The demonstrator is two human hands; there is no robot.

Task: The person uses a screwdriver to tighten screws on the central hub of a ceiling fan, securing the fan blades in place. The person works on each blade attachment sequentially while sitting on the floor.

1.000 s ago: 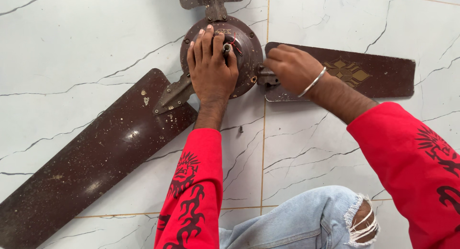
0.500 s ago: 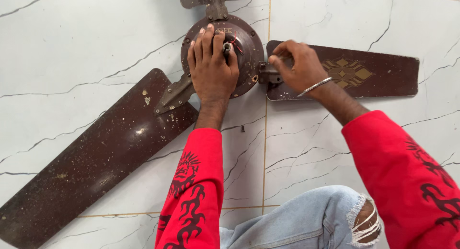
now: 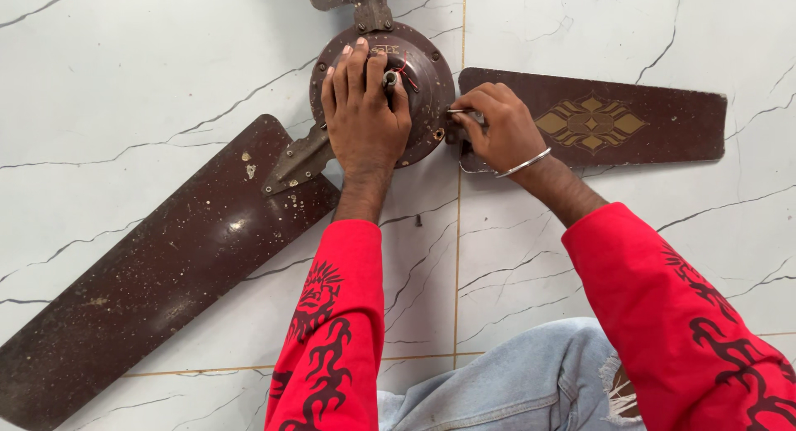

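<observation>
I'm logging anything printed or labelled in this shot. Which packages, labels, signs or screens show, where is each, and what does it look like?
No packages, signs or screens.
Small label: top of the round brown motor housing, just above the left hand; pale rectangular strip, too small to make out.
Gold diamond-pattern emblem: middle of the dark brown blade right of the right hand; decoration only.
</observation>
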